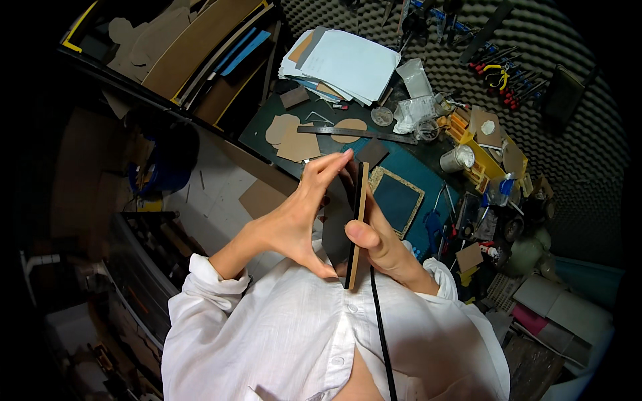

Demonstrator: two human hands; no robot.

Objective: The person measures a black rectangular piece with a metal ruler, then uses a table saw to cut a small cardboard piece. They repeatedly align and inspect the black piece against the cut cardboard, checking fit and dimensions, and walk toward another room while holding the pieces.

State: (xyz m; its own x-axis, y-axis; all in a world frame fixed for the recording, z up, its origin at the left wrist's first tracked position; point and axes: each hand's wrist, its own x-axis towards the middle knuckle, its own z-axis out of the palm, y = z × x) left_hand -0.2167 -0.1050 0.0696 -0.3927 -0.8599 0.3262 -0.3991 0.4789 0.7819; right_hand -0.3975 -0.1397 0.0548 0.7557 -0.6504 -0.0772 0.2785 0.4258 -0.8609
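Note:
In front of my chest stands a thin panel (358,227), almost edge-on, with a tan wood-like edge and a dark, shiny face turned left. My right hand (388,250) grips it from the right, thumb over the tan edge; its fingers are mostly hidden behind. Spread in a C shape, my left hand (287,220) is at the dark face, fingertips near the top and thumb near the bottom. Whether they press on it I cannot tell. A black cable (382,327) hangs below the panel over my shirt. Beyond lies a rectangular speckled frame (419,208) on a teal cutting mat (435,187).
A steel ruler (354,133) crosses the bench beside cardboard cut-outs (297,144). Behind are stacked papers (351,63). At right stand a white tub (457,158), a yellow organizer (491,160) and clutter. Tools (511,80) hang on the foam wall; a sheet rack (200,60) is far left.

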